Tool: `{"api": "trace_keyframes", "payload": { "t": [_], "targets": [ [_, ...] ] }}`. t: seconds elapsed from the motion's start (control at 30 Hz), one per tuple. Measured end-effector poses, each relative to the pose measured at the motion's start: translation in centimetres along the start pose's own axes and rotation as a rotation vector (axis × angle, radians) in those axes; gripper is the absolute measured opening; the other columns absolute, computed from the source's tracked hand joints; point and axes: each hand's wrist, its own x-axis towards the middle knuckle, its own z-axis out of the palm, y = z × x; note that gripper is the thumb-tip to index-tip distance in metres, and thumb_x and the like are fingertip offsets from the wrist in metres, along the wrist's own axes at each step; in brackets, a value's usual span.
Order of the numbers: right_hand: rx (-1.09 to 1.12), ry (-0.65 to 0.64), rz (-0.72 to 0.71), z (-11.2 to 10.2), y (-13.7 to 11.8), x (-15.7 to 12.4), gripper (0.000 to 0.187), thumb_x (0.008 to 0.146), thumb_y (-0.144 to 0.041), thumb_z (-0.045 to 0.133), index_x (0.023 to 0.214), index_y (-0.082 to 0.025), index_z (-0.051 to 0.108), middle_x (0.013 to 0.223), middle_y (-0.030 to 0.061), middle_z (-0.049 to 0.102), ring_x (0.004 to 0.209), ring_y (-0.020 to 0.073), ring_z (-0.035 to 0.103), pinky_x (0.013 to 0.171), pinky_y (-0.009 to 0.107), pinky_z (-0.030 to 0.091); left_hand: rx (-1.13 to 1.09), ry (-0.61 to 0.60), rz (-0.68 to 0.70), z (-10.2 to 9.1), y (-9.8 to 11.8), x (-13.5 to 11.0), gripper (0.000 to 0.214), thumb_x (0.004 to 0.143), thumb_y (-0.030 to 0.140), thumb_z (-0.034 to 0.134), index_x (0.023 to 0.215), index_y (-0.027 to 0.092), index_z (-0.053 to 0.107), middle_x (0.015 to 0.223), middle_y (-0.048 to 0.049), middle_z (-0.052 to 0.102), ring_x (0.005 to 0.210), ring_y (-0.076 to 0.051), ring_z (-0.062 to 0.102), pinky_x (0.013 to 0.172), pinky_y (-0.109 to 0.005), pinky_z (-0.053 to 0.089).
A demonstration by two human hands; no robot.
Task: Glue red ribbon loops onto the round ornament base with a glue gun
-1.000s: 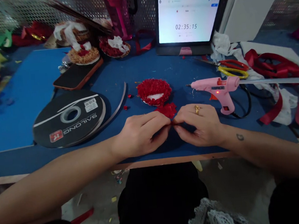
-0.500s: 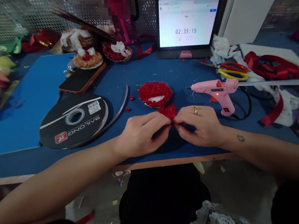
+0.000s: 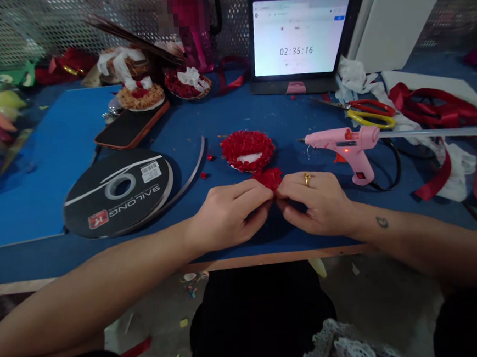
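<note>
My left hand (image 3: pixel 228 212) and my right hand (image 3: pixel 312 201) meet fingertip to fingertip near the table's front edge, both pinched on a small red ribbon piece (image 3: pixel 275 196) that is mostly hidden by the fingers. A gold ring sits on my right hand. Just beyond the fingertips lies a little heap of cut red ribbon pieces (image 3: pixel 269 176). Behind it rests a round piece covered in red ribbon ruffles (image 3: pixel 247 150) with a white gap at its near side.
A pink glue gun (image 3: pixel 345 143) stands right of the hands, its light on. A black ribbon spool (image 3: pixel 117 189) lies left, a phone (image 3: pixel 130 123) behind it. Scissors (image 3: pixel 367 112), red ribbons (image 3: pixel 439 110) and a tablet timer (image 3: pixel 299 33) occupy the back right.
The hands stay pinched together; my right hand has shifted slightly left and its fingers have turned a little. The timer has advanced by one second.
</note>
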Motion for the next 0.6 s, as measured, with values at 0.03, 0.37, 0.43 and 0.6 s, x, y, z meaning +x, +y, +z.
{"api": "trace_keyframes", "payload": {
  "t": [0.03,0.37,0.43,0.6],
  "targets": [
    [-0.009,-0.014,-0.001,0.0,-0.1,0.0,0.014,0.087,-0.014,0.045,0.079,-0.017,0.057,0.069,0.0021,0.062,0.063,0.0132,0.056,0.061,0.025,0.045,-0.001,-0.007,0.004,0.1,0.0,0.0,0.012,0.087,0.007,0.051,0.087,0.013,0.061,0.078,-0.0018,0.066,0.069,-0.009,0.062,0.062,-0.017,0.049],
    [-0.150,-0.078,-0.015,0.3,-0.7,-0.2,0.021,0.088,-0.014,0.042,0.073,-0.016,0.056,0.063,0.0026,0.056,0.057,0.0141,0.052,0.054,0.026,0.039,0.109,-0.058,0.015,0.4,0.4,-0.5,0.020,0.089,0.008,0.046,0.077,0.015,0.060,0.069,0.0009,0.061,0.059,-0.008,0.054,0.052,-0.020,0.041],
    [-0.133,-0.089,0.002,0.2,-0.7,-0.1,0.020,0.088,-0.015,0.042,0.073,-0.016,0.056,0.065,0.0025,0.058,0.058,0.0138,0.052,0.054,0.026,0.038,0.131,-0.073,0.036,0.3,0.4,-0.4,0.020,0.090,0.009,0.045,0.077,0.015,0.060,0.069,0.0007,0.061,0.059,-0.008,0.055,0.052,-0.020,0.041],
    [0.090,-0.067,0.131,-0.3,-0.4,0.1,0.014,0.089,-0.023,0.050,0.081,-0.016,0.059,0.068,-0.0011,0.061,0.057,0.0088,0.053,0.057,0.022,0.038,0.159,-0.029,0.072,-2.1,-0.8,1.0,0.008,0.086,0.011,0.055,0.087,0.014,0.063,0.079,0.0008,0.070,0.066,-0.007,0.063,0.057,-0.017,0.045]
  ]
}}
